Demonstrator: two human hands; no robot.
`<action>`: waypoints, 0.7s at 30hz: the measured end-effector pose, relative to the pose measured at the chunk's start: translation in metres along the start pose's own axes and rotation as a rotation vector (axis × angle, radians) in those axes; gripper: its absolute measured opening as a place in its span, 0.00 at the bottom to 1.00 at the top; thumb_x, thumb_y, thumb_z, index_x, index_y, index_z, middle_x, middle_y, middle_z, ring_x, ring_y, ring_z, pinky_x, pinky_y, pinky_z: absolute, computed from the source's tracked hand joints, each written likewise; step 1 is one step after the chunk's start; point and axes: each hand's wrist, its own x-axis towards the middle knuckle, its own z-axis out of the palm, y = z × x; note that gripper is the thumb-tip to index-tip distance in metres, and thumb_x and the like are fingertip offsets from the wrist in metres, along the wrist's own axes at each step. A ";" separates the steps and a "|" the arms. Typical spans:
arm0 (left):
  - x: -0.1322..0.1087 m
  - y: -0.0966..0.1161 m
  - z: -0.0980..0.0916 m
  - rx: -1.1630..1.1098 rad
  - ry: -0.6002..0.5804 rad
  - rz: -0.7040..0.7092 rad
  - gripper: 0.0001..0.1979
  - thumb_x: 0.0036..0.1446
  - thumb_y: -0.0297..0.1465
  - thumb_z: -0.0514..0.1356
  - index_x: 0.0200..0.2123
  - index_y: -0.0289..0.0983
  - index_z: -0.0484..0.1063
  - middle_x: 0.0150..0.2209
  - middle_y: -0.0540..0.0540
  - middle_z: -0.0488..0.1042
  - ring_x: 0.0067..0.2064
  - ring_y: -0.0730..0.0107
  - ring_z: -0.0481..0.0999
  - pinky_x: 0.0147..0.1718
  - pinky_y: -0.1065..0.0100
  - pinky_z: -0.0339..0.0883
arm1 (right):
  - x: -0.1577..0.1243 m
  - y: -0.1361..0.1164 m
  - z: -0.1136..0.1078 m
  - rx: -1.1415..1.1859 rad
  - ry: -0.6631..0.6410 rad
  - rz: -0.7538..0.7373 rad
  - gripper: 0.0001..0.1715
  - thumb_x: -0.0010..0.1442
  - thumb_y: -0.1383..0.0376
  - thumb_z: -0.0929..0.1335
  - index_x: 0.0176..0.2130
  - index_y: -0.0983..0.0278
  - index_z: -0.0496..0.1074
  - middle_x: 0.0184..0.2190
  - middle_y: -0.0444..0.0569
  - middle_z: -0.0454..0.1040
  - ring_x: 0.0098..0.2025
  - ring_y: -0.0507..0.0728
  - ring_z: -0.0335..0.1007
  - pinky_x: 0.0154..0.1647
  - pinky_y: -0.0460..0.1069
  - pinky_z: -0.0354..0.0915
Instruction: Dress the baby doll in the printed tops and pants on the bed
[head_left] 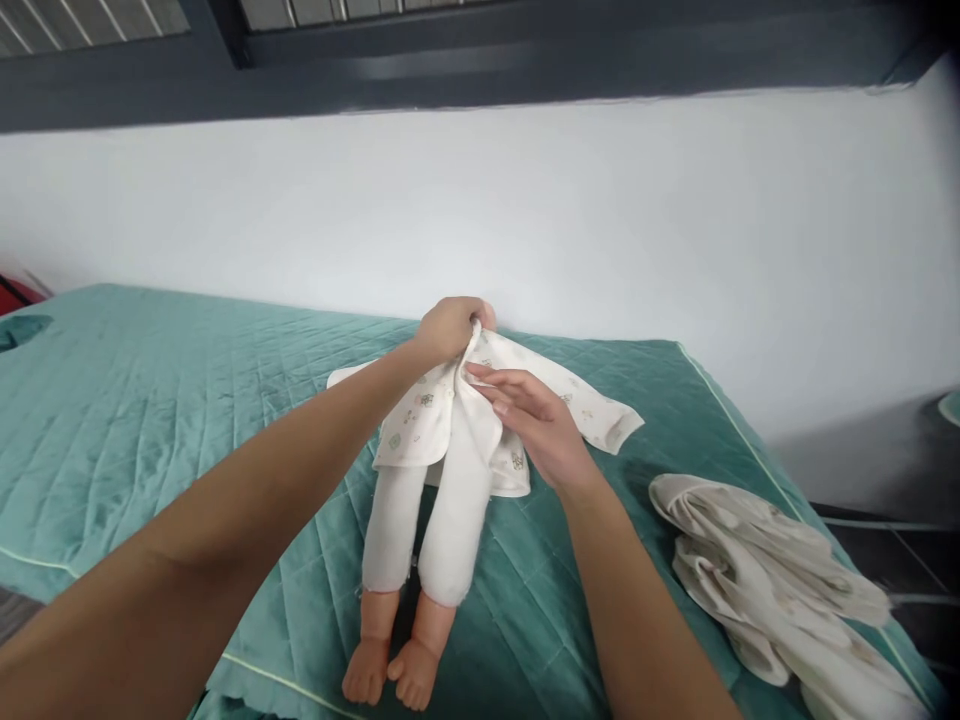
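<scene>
A baby doll [454, 520] with white cloth legs and bare plastic feet lies on the bed, feet toward me. It wears a white baby jacket [416, 420] with small printed figures, one sleeve spread out to the right. At the top of the jacket my left hand [457, 325] is closed, pinching its front edge and lifting it a little. My right hand [536, 415] has its fingers stretched out, the tips touching the jacket's front opening. The doll's head is hidden behind my left hand and the raised cloth.
A green quilted cover [187, 370] lies over the bed. Crumpled white printed baby clothes [772, 580] rest at the right edge. Behind the bed stands a white wall [600, 220] below a dark window frame [480, 70]. Dark floor shows at the far right.
</scene>
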 end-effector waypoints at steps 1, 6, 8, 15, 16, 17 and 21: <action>-0.003 -0.004 -0.002 0.011 0.023 -0.040 0.08 0.49 0.24 0.54 0.28 0.37 0.72 0.36 0.48 0.80 0.37 0.67 0.75 0.39 0.66 0.67 | -0.001 -0.001 0.001 0.007 -0.019 0.017 0.10 0.64 0.59 0.71 0.47 0.55 0.75 0.62 0.47 0.72 0.59 0.60 0.73 0.63 0.58 0.65; -0.024 -0.012 -0.009 -0.016 0.160 -0.146 0.06 0.55 0.26 0.54 0.31 0.38 0.71 0.37 0.47 0.79 0.41 0.66 0.75 0.46 0.64 0.67 | -0.001 0.000 -0.002 0.006 0.004 0.035 0.09 0.64 0.59 0.71 0.44 0.57 0.76 0.53 0.50 0.79 0.45 0.59 0.81 0.43 0.53 0.74; -0.039 -0.015 -0.012 -0.023 0.217 -0.157 0.07 0.56 0.25 0.54 0.33 0.38 0.71 0.40 0.47 0.79 0.45 0.66 0.75 0.50 0.63 0.67 | 0.000 0.004 -0.004 -0.013 0.104 -0.035 0.08 0.63 0.59 0.71 0.42 0.57 0.77 0.51 0.48 0.80 0.50 0.60 0.78 0.47 0.54 0.74; -0.150 -0.044 -0.006 -0.106 0.376 -0.365 0.08 0.62 0.29 0.53 0.40 0.40 0.72 0.44 0.45 0.77 0.48 0.63 0.76 0.51 0.61 0.69 | 0.006 0.024 -0.004 -0.375 0.234 -0.124 0.14 0.63 0.58 0.71 0.49 0.54 0.77 0.62 0.47 0.72 0.68 0.61 0.62 0.72 0.62 0.52; -0.169 -0.046 -0.003 -0.111 0.364 -0.388 0.08 0.62 0.29 0.54 0.40 0.39 0.72 0.43 0.45 0.78 0.47 0.62 0.76 0.51 0.60 0.69 | 0.006 0.027 -0.001 -0.467 0.219 -0.137 0.15 0.63 0.58 0.71 0.50 0.54 0.77 0.63 0.46 0.70 0.69 0.61 0.59 0.73 0.63 0.49; -0.186 -0.046 0.001 -0.091 0.349 -0.385 0.07 0.61 0.29 0.55 0.40 0.39 0.72 0.43 0.45 0.77 0.47 0.61 0.76 0.51 0.59 0.69 | 0.006 0.030 0.002 -0.548 0.202 -0.156 0.17 0.63 0.58 0.71 0.52 0.53 0.76 0.65 0.46 0.68 0.70 0.61 0.57 0.74 0.63 0.47; -0.235 -0.033 0.008 -0.070 0.303 -0.350 0.10 0.62 0.28 0.55 0.44 0.41 0.73 0.45 0.45 0.76 0.48 0.61 0.75 0.51 0.58 0.69 | -0.004 0.037 0.016 -0.683 0.176 -0.185 0.22 0.63 0.57 0.71 0.56 0.51 0.74 0.69 0.45 0.62 0.72 0.62 0.52 0.75 0.64 0.45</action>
